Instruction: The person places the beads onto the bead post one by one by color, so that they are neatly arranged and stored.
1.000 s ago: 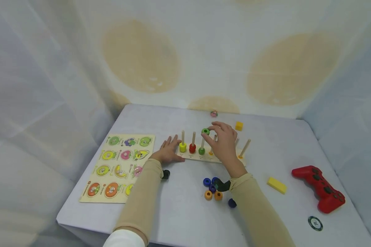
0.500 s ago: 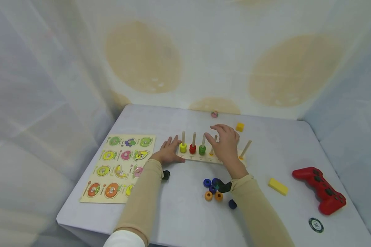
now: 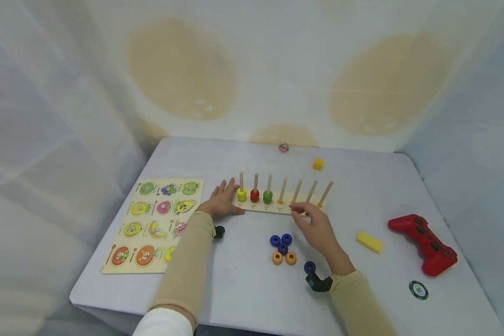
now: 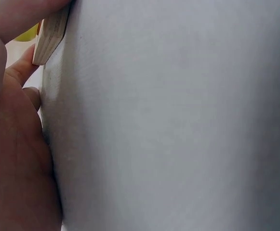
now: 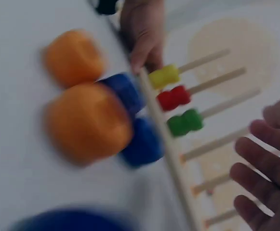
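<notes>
beside the peg board (image 3: 277,208), right hand (image 3: 319,229) hovers, fingers (image 3: 299,215) relaxed.

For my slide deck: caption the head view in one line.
Left hand steadies a wooden peg board with yellow, red and green rings while the open right hand hovers near loose rings.

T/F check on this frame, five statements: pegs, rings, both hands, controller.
1. The peg board carries yellow, red and green rings on its three leftmost pegs. True.
2. The right hand holds a green ring. False: it holds nothing, fingers relaxed, near the board's front edge.
3. The left hand rests at the board's left end. True.
4. The red controller lies on the fruit puzzle. False: it lies on the table's right side, the puzzle on the left.
5. Loose blue and orange rings lie in front of the board. True.
</notes>
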`<action>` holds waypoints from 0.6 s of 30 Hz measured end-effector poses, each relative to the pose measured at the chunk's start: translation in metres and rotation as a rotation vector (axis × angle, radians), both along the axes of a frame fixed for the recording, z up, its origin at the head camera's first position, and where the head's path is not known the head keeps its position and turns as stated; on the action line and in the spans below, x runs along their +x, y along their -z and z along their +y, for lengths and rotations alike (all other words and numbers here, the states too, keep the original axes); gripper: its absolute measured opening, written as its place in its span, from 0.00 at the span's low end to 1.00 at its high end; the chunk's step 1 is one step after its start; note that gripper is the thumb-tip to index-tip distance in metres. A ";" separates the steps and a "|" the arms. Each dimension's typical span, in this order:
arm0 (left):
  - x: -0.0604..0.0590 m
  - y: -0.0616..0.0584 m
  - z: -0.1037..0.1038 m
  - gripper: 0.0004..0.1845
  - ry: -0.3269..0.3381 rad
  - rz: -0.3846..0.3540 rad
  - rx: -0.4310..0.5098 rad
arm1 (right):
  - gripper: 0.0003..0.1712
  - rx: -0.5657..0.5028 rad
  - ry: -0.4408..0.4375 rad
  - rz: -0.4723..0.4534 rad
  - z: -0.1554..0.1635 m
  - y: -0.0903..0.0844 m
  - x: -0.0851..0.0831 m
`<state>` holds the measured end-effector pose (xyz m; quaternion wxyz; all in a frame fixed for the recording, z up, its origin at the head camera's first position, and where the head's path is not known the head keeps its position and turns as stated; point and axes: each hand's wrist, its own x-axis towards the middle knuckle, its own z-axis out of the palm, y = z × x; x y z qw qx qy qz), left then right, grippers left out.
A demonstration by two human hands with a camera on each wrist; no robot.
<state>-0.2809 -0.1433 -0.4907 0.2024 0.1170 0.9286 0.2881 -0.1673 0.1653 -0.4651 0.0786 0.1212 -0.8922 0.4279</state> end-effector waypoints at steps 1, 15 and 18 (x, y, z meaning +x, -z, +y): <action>0.001 0.000 -0.001 0.52 0.000 -0.002 -0.001 | 0.16 0.033 -0.025 -0.043 0.004 0.009 0.005; -0.002 0.003 -0.002 0.52 0.007 0.023 -0.015 | 0.17 0.184 -0.210 0.006 0.004 0.051 0.033; -0.001 0.003 0.001 0.52 0.009 0.017 -0.022 | 0.17 0.243 -0.161 -0.007 -0.004 0.050 0.040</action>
